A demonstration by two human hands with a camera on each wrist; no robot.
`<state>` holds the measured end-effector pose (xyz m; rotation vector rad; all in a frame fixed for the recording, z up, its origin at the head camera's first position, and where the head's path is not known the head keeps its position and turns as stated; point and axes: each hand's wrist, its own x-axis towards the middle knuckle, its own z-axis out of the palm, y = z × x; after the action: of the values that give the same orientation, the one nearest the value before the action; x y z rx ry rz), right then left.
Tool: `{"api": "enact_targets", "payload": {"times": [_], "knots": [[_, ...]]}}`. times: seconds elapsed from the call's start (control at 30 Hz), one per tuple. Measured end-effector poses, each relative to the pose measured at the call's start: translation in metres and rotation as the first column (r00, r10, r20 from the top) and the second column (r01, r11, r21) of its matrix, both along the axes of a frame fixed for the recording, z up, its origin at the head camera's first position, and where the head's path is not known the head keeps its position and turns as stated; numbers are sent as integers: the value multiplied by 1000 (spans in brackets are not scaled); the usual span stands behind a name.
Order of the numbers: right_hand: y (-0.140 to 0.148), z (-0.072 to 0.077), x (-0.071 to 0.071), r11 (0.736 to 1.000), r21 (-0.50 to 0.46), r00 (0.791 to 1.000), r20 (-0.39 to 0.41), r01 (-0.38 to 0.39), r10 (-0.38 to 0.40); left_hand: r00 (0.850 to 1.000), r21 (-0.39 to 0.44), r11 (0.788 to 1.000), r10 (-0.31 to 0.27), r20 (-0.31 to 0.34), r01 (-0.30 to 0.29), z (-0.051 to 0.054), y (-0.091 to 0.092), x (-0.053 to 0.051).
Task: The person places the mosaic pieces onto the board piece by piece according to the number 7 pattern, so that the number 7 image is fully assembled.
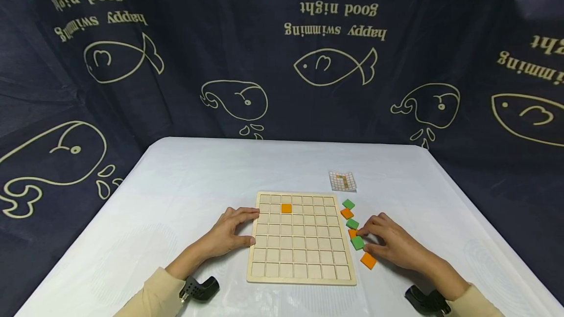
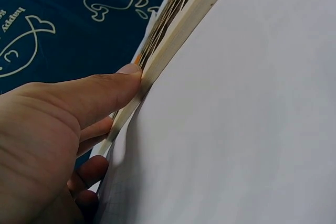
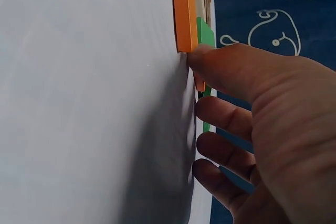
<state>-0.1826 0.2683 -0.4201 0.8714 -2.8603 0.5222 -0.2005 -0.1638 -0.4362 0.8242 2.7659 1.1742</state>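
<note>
A square wooden grid board (image 1: 308,257) lies on the table, with one orange tile (image 1: 286,208) in a cell of its second row from the far side. My left hand (image 1: 224,233) rests against the board's left edge, thumb and fingertips touching the rim. Right of the board, my right hand (image 1: 392,242) reaches over loose tiles. Its index fingertip is at a partly covered orange tile (image 1: 352,233), its thumb by a green tile (image 1: 358,243). The nearest orange tile (image 3: 185,17) lies beside the thumb in the right wrist view. No tile appears lifted.
More loose tiles run along the board's right side: a green tile (image 1: 348,204), an orange tile (image 1: 346,214) and another green tile (image 1: 352,224). A small printed grid card (image 1: 342,181) lies beyond the board. A dark printed curtain (image 1: 246,23) hangs behind the white table (image 1: 198,170).
</note>
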Motion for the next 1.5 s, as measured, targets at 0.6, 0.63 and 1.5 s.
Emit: {"api": "enact_targets", "payload": {"times": [0.6, 0.63, 1.5], "knots": [[-12, 8, -4, 996, -79, 994, -104, -49, 40, 1000, 14, 1000, -15, 28, 14, 0, -1, -1], [-14, 8, -4, 995, -86, 992, -116, -55, 45, 999, 19, 1000, -17, 29, 17, 0, -1, -1], [-57, 24, -19, 987, -139, 985, -163, -83, 59, 1000, -17, 1000, 4, 10, -4, 0, 0, 1]]}}
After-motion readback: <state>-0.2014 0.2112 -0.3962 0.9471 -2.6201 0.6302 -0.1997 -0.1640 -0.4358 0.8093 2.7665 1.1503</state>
